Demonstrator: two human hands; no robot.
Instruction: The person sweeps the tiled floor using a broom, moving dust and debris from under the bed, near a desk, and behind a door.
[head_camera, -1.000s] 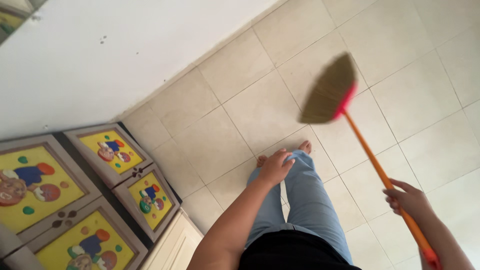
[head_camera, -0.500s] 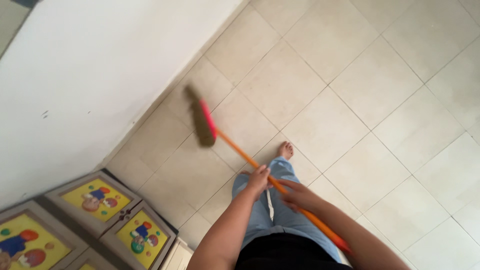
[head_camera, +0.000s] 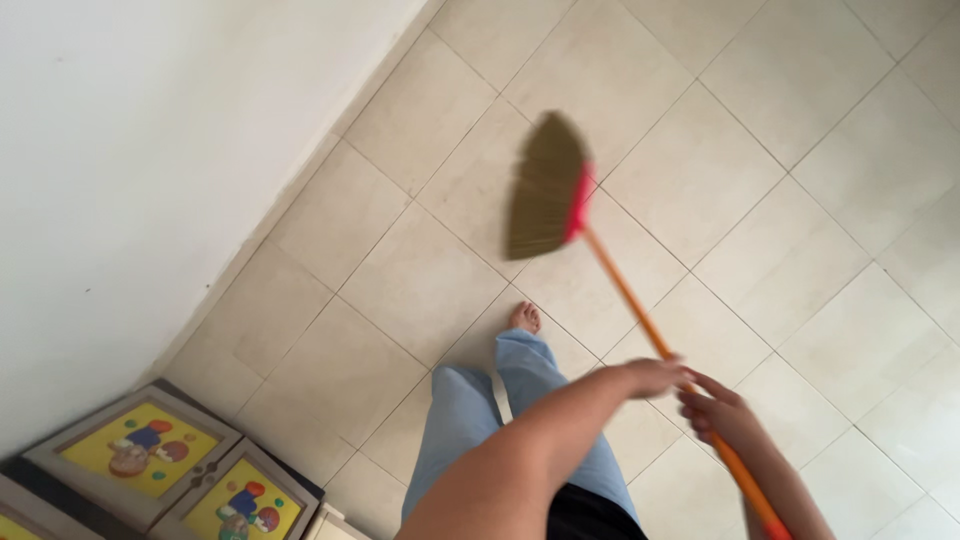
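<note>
I hold a broom with an orange handle (head_camera: 630, 295), both hands closed on the stick. My left hand (head_camera: 655, 377) grips it higher up, and my right hand (head_camera: 722, 417) sits just below it. The broom's head (head_camera: 545, 187) has a pink collar and brown bristles, blurred by motion, over the beige tiles ahead of me. My legs in light blue jeans (head_camera: 470, 410) and one bare foot (head_camera: 524, 317) show below the broom head.
A white wall (head_camera: 150, 150) runs along the left, meeting the tiled floor (head_camera: 780, 200) on a diagonal. A low cabinet with grey-framed yellow picture panels (head_camera: 145, 455) stands at the bottom left beside my legs.
The broom head has swung from the left near the wall to the right. Half a second before that it was far right. My left hand, earlier on my thigh, took the handle.
</note>
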